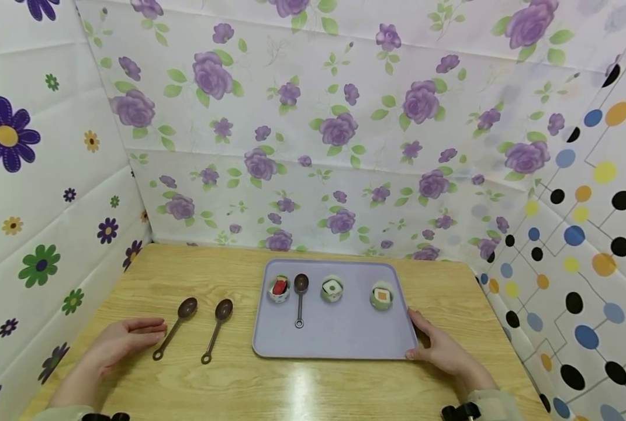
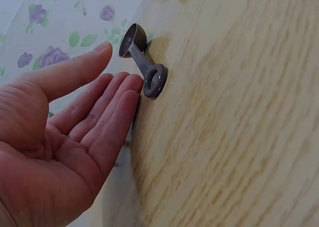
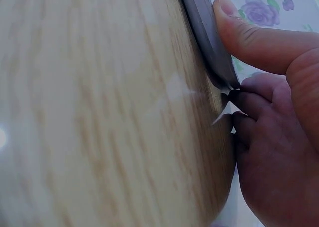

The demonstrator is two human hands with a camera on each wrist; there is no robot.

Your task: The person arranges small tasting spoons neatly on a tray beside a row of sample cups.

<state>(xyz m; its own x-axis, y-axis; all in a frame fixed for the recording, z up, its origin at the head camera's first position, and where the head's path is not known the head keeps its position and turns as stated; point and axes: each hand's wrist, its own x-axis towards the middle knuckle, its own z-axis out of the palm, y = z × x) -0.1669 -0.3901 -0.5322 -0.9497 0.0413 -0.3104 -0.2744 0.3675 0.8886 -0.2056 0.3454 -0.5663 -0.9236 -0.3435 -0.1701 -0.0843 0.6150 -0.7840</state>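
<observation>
My left hand (image 1: 125, 339) lies beside a dark brown spoon (image 1: 173, 330), its fingers straight and holding nothing. In the left wrist view the fingertips come up close to the ring at the end of the spoon's (image 2: 155, 81) handle; I cannot tell whether they touch. A second brown spoon (image 1: 217, 330) lies to its right. My right hand (image 1: 439, 348) touches the right edge and near corner of a lavender tray (image 1: 339, 339), thumb spread from the fingers. On the tray lies a third brown spoon (image 1: 300, 298), among small cups holding sushi-like pieces, one red-topped (image 1: 279, 287), one green-centred (image 1: 332, 287), one orange-centred (image 1: 381, 295).
The wooden table (image 1: 270, 386) carries all of this. A cloth with purple flowers (image 1: 339, 128) hangs behind it, a daisy-patterned cloth (image 1: 55, 222) at the left and a dotted one (image 1: 586, 280) at the right. A dark device sits at each wrist.
</observation>
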